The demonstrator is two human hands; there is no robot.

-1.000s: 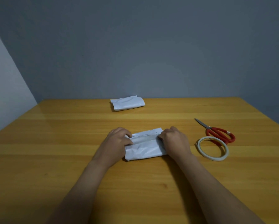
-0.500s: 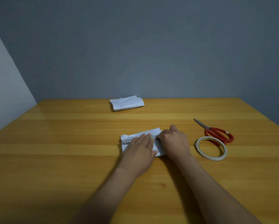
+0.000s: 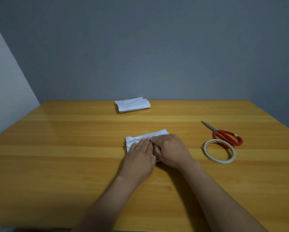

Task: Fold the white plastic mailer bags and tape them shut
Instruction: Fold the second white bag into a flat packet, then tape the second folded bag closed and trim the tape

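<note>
With my left hand (image 3: 140, 156) and right hand (image 3: 171, 149) lying flat, gripping nothing, on the folded white plastic mailer bag (image 3: 133, 139) at frame centre, I should press the fold evenly before taping.

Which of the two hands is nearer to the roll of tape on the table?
Right. The right hand rests on the near mailer bag, left of the tape roll; the left hand lies beyond it, farther left.

A wooden table (image 3: 73, 164) is carrying four things. A folded mailer bag (image 3: 132, 105) is lying at twelve o'clock, a second mailer bag (image 3: 150, 135) is sitting mid-table, and at three o'clock red-handled scissors (image 3: 224, 133) are lying against a tape roll (image 3: 223, 161).
</note>
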